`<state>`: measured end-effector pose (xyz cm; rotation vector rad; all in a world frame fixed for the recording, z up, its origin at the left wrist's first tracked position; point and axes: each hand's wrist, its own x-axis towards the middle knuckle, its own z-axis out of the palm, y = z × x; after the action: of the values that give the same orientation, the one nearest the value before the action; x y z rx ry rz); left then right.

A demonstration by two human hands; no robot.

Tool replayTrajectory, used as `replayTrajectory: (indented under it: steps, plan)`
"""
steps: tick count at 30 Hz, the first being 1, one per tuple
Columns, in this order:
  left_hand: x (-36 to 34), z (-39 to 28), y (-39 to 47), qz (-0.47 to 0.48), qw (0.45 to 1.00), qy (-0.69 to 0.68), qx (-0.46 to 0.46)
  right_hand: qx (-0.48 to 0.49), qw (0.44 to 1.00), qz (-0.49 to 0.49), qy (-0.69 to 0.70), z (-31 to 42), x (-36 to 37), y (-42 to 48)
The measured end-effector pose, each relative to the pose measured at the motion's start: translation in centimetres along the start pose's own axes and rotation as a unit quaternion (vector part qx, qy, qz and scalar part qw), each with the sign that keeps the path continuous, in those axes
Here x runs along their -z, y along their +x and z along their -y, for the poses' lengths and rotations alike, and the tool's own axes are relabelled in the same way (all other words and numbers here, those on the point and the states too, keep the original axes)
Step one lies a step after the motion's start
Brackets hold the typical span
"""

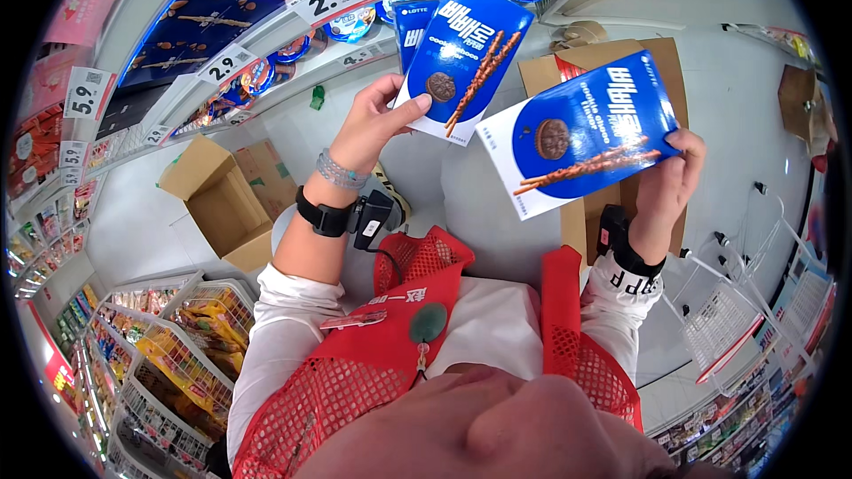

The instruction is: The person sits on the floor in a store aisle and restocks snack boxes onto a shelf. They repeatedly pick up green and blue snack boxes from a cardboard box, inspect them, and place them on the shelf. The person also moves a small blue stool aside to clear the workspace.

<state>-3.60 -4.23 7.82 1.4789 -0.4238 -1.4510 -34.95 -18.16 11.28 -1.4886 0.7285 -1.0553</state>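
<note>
My left hand (383, 116) grips a blue and white Lotte Pepero box (466, 60), its thumb pressed on the lower left corner. A second blue Pepero box (409, 30) sits partly hidden behind it, apparently in the same grasp. My right hand (672, 166) holds another Pepero box (579, 133) by its right end, tilted, with the front facing up. Both fronts show a chocolate cookie and coated sticks. The boxes from the two hands are close together, over the grey floor. An open cardboard carton (669, 80) stands below the right-hand box, which hides much of its inside.
Store shelves (266, 20) with snack boxes, cups and price tags curve along the upper left. An open cardboard box (219, 206) lies on the floor at left. Wire baskets (200, 339) of packaged snacks stand lower left, and a white wheeled cart (722, 326) at right.
</note>
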Motion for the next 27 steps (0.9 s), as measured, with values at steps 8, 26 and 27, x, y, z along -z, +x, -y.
replayTrajectory:
  steps: [8,26,27]
  plan:
    - [-0.6,-0.1,0.1,0.105,0.994,0.022,0.014,-0.112,0.99,0.063,-0.06,-2.7,-5.9,3.3]
    - [-1.1,0.1,0.0,-0.004,1.0,-0.021,0.022,-0.312,0.842,-0.158,0.412,-6.8,-8.0,2.3]
    - [-0.9,0.1,0.2,-0.003,1.0,-0.021,0.004,-0.308,0.836,-0.157,0.426,-6.0,-7.1,2.4]
